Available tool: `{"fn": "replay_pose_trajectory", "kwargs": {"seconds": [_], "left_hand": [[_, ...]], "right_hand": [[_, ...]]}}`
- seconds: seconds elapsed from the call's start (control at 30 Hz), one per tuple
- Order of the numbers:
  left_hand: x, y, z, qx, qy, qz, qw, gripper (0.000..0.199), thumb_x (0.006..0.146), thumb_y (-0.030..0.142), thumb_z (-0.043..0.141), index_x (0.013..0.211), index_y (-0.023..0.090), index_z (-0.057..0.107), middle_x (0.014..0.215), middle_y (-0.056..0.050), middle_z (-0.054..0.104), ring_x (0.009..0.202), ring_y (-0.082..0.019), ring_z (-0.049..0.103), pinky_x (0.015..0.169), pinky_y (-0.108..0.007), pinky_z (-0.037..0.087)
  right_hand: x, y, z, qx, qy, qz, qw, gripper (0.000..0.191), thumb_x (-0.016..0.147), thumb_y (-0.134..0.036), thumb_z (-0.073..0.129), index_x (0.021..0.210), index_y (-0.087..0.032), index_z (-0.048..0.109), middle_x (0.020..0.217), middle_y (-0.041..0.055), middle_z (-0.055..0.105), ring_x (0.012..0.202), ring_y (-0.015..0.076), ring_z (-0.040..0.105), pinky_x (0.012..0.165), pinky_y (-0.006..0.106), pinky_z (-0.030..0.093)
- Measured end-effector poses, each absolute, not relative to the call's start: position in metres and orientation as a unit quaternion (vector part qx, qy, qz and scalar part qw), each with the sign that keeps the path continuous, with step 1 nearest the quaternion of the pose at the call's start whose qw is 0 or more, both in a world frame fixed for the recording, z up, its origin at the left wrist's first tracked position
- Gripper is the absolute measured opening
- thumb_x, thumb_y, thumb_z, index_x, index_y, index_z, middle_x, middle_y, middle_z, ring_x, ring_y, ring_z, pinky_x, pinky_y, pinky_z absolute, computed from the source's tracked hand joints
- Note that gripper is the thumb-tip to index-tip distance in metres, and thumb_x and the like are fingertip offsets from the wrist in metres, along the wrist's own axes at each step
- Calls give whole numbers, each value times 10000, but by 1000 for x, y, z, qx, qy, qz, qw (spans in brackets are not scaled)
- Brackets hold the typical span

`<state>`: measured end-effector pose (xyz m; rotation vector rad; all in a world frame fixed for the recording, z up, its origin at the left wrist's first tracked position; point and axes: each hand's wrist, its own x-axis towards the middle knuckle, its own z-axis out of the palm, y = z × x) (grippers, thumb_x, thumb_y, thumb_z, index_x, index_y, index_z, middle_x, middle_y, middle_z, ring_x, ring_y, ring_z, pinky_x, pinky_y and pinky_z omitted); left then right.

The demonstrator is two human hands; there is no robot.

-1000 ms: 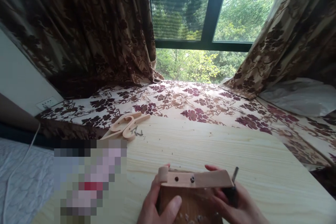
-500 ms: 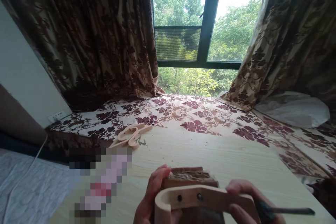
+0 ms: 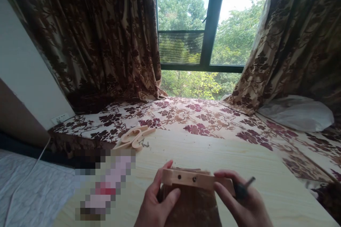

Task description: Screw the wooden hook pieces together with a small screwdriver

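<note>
A light wooden curved bracket (image 3: 205,180) lies across a dark brown wooden block (image 3: 195,207). Two holes show in the bracket's near face; the right one seems to have a screw head in it. My left hand (image 3: 157,198) is closed around the block and the bracket's left end, thumb on the near side. With thumb and index finger, my right hand (image 3: 246,198) pinches the bracket's right end. Tucked in that same hand is a screwdriver (image 3: 241,190) with a dark handle, its short-looking metal shaft pointing up and right. The block's lower end runs out of view.
On the pale wooden table (image 3: 266,184), more curved wooden brackets (image 3: 133,141) lie at the far left, beside several small screws (image 3: 144,144). A blurred-out object (image 3: 112,181) rests along the left edge. Behind are a floral-covered ledge (image 3: 176,113) and a white plastic bag (image 3: 298,113).
Both hands have tilted the bracket and block, so the bracket's curve no longer shows side-on and more of the block's face is visible. The screwdriver's shaft swung from pointing right to pointing up-right.
</note>
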<state>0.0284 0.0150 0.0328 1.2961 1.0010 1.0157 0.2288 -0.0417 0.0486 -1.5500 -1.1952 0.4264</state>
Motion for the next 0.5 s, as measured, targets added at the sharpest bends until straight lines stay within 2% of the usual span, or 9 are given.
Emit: {"fn": "replay_pose_trajectory", "kwargs": {"seconds": [0.1, 0.2, 0.27, 0.33, 0.4, 0.43, 0.5], "left_hand": [[32, 30, 28, 537, 416, 390, 622, 605, 745, 310, 631, 1313, 182, 467, 1153, -42, 658, 1125, -229, 568, 951, -322, 452], [32, 38, 13, 570, 444, 380, 578, 560, 727, 272, 634, 1260, 143, 521, 1212, -73, 623, 1185, -230, 521, 1027, -333, 376], [27, 39, 4, 586, 485, 378, 528, 581, 733, 261, 615, 1281, 115, 491, 1265, -114, 580, 1210, -244, 498, 1030, -361, 376], [20, 33, 0, 613, 528, 410, 420, 577, 763, 266, 583, 1304, 114, 456, 1318, -143, 525, 1215, -263, 491, 1008, -398, 404], [13, 23, 3, 672, 527, 462, 240, 504, 810, 257, 546, 1297, 158, 459, 1335, -129, 498, 1238, -259, 464, 1020, -415, 394], [12, 17, 5, 718, 484, 474, 158, 464, 823, 223, 535, 1282, 195, 474, 1313, -106, 516, 1232, -242, 470, 1021, -397, 398], [16, 7, 8, 805, 386, 442, 87, 449, 834, 146, 497, 1271, 250, 476, 1295, -65, 530, 1210, -194, 491, 1006, -317, 417]], "right_hand": [[233, -15, 50, -644, -534, 183, 517, 325, 756, -516, 579, 784, -197, 634, 605, 5, 606, 555, 170, 569, 540, 264, 476], [236, -2, 41, -643, -544, 213, 495, 333, 760, -516, 565, 784, -188, 619, 546, -21, 537, 495, 145, 500, 487, 259, 428], [237, -2, 34, -647, -545, 232, 480, 332, 772, -510, 555, 794, -183, 609, 549, -23, 528, 490, 136, 479, 483, 253, 413], [240, -7, 31, -653, -552, 243, 459, 346, 787, -506, 542, 872, -176, 603, 562, -25, 528, 506, 139, 484, 498, 250, 413], [247, -13, 38, -668, -559, 238, 429, 409, 808, -516, 519, 1021, -170, 570, 583, -26, 534, 535, 152, 506, 518, 252, 421], [252, -16, 45, -681, -561, 229, 411, 443, 826, -520, 495, 1097, -173, 535, 606, -23, 546, 556, 159, 520, 530, 255, 427], [262, -19, 63, -703, -578, 206, 360, 428, 864, -538, 419, 1110, -201, 515, 664, -2, 588, 600, 174, 553, 562, 265, 440]]}}
